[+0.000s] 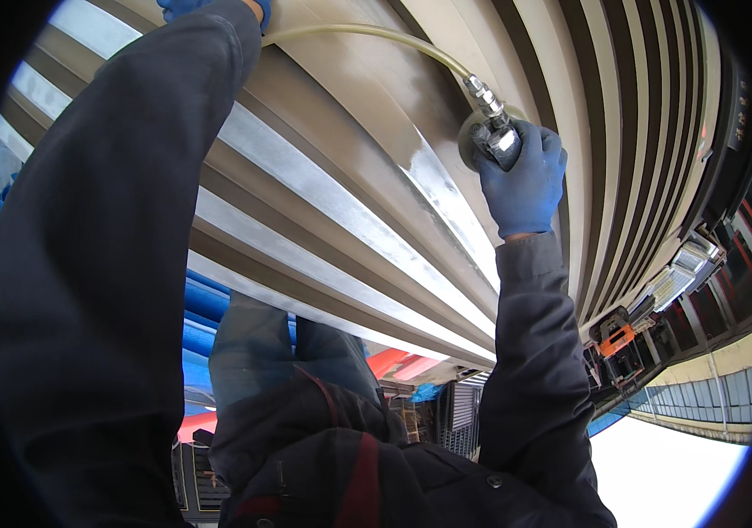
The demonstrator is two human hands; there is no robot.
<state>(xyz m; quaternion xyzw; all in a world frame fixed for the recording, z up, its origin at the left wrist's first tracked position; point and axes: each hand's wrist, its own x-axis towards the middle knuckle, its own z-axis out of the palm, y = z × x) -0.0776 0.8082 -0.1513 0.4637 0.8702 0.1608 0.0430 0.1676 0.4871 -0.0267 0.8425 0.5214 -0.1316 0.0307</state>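
Head view: at 11 o'clock, the gloved left hand (175,9) is showing only partly; its fingers' state cannot be told. A yellowish hose (332,27) is arching rightward to the metal hand tool (493,123) at 1 o'clock. Over the ribbed panel (306,172), the tool's long axis is running 11-to-5, lying toward 11 o'clock from the nearer right hand (524,180), whose fingers are gripping it.

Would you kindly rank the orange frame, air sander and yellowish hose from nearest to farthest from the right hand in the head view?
1. Air sander, in the right hand.
2. Yellowish hose, upper left of it.
3. Orange frame, lower right.
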